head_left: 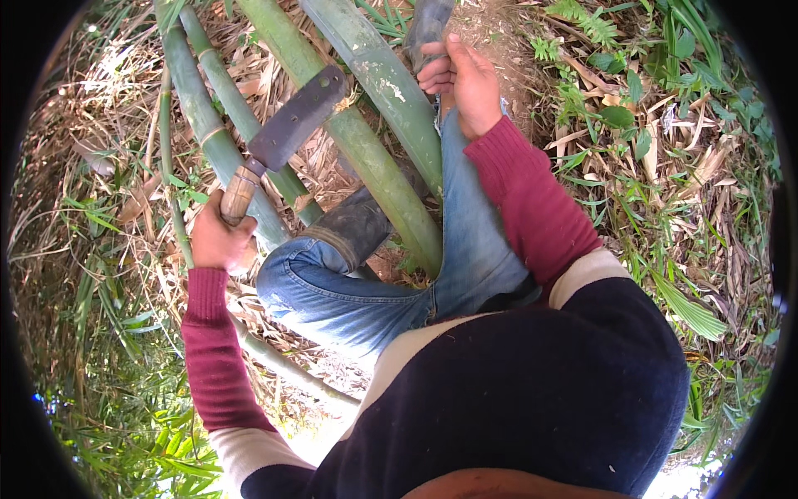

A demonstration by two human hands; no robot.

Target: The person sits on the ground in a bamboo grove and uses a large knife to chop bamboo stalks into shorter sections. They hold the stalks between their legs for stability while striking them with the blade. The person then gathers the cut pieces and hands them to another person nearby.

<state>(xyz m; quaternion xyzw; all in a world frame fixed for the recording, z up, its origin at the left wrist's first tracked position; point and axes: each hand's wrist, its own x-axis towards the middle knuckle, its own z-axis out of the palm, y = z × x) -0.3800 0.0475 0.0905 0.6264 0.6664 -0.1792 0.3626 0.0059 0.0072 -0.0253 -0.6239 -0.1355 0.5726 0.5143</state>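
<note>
My left hand (223, 237) is closed round the wooden handle of a chopping knife (291, 122). Its broad dark blade has a hole near the tip and slants up to the right, above the bamboo poles. My right hand (474, 87) is raised above my right leg, near the dark boot, with curled fingers and the thumb near the index finger. Whether anything lies within those fingers is hidden. Between my legs runs a thick green bamboo pole (374, 162), its near end by my thigh. Beside it lies a wider, pale-patched bamboo pole (391, 83).
More bamboo poles (195, 91) lie on the left, and a thin stem (291, 366) passes below my left knee. A black rubber boot (353, 224) is under the poles. Dry leaves (657, 150) and green plants (611, 116) cover the ground at right.
</note>
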